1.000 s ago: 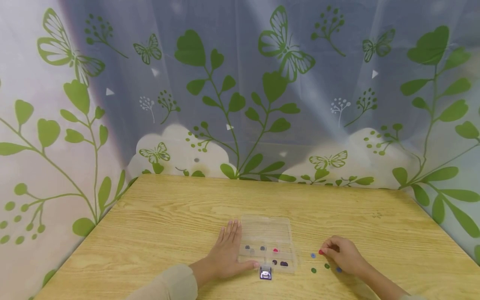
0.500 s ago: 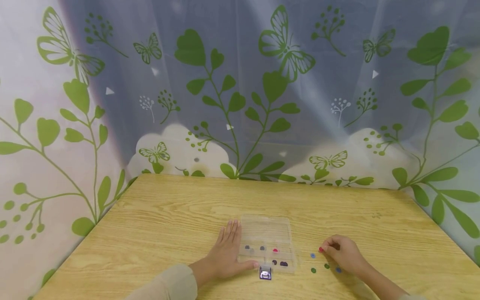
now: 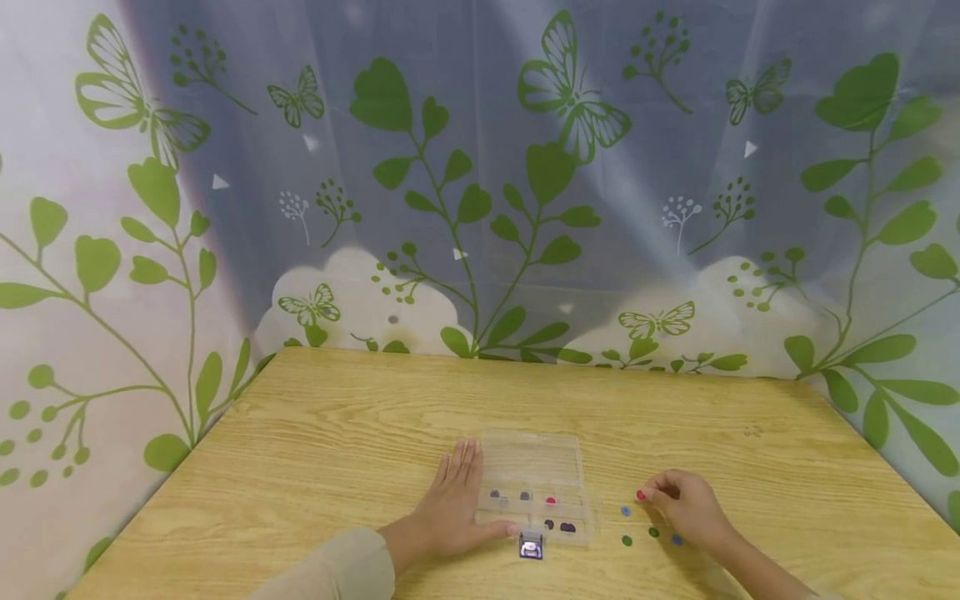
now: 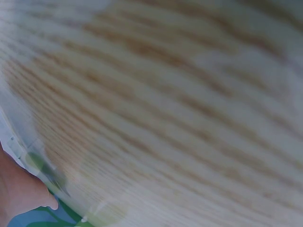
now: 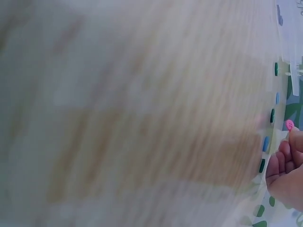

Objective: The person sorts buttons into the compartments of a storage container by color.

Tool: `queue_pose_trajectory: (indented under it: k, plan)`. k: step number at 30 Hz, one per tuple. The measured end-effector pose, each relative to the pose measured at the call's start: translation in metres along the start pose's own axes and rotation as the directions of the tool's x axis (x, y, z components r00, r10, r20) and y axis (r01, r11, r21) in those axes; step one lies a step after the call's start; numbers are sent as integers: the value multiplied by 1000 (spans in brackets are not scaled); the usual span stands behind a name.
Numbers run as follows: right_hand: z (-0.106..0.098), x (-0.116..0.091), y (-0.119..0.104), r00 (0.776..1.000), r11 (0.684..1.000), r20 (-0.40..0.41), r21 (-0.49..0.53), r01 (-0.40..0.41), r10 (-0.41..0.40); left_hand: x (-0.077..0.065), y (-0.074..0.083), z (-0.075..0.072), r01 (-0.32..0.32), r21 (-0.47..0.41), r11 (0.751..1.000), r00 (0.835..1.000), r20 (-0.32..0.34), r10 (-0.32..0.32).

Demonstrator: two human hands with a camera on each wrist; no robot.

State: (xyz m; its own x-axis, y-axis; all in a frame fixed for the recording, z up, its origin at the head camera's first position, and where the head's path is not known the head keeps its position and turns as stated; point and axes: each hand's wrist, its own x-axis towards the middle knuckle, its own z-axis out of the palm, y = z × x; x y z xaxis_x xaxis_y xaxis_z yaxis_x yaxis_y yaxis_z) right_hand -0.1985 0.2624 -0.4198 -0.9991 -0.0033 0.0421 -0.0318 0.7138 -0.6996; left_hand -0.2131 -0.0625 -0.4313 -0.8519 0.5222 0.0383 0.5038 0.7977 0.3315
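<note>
A clear plastic compartment box (image 3: 505, 515) lies on the table, its lid (image 3: 528, 458) laid back. My left hand (image 3: 453, 508) rests flat along the box's left side, thumb at its front edge; fingers are straight. Inside the box are two greyish buttons (image 3: 524, 497), a pink button (image 3: 551, 501) and dark purple buttons (image 3: 567, 527). To the right, my right hand (image 3: 690, 508) pinches another pink button (image 5: 289, 125) between thumb and forefinger, lifted over the table. Below and beside that hand lie a blue button (image 3: 626, 511), a green button (image 3: 627, 541) and several more.
A shiny purple-edged clasp (image 3: 531, 546) juts from the box's front. The wood-grain table (image 3: 360, 417) ends at a patterned curtain (image 3: 480, 167) with leaves and butterflies on the back and sides. In the right wrist view, green and blue buttons (image 5: 272, 115) line up along the table.
My right hand has raised the pink button slightly, and its fingertips now hold it a bit farther from the loose buttons. The left hand and box have stayed put.
</note>
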Motion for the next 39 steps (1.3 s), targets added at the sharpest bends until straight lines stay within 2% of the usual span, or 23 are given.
queue_pose_trajectory:
  k: [6, 14, 27, 39]
  plan:
    - [2, -1, -3, 999, 999, -22, 22, -34, 34, -1, 1, -1, 5, -12, 1000, 1000, 3, -5]
    - [5, -3, -10, 999, 1000, -33, 24, -5, 6, -1, 1, -2, 5, -7, 1000, 1000, 8, -5]
    - [11, -3, -17, 1000, 998, -15, 59, -15, 16, 0, 0, 0, 13, -11, 1000, 1000, 13, -13]
    - [13, 0, -29, 999, 998, -35, 65, -1, 3, 0, 0, 0, 12, -6, 1000, 1000, 15, -12]
